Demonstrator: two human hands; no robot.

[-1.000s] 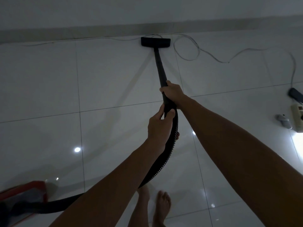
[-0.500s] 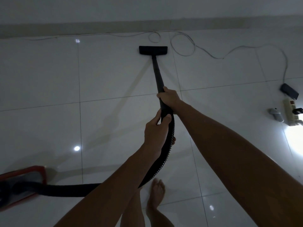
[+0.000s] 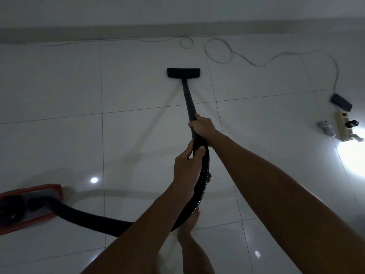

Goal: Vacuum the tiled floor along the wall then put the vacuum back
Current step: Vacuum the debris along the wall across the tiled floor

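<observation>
A black vacuum wand (image 3: 188, 99) runs from my hands to its flat floor head (image 3: 183, 72), which rests on the white tiled floor (image 3: 59, 91) a short way from the wall's skirting (image 3: 118, 32). My right hand (image 3: 202, 126) grips the wand higher up. My left hand (image 3: 186, 169) is closed around the spot where the wand meets the ribbed black hose (image 3: 203, 182). The hose curves down and left to the red vacuum body (image 3: 29, 206) at the lower left edge.
A thin white cable (image 3: 219, 50) lies looped along the wall and runs right to a black adapter (image 3: 341, 102). A white power strip (image 3: 344, 125) and a small grey object (image 3: 325, 128) sit at the right edge beside a bright light patch. My bare foot (image 3: 190, 224) stands below the hose.
The floor head has come back from the wall towards me, leaving the looped cable uncovered. The view has shifted so the vacuum body and power strip show more.
</observation>
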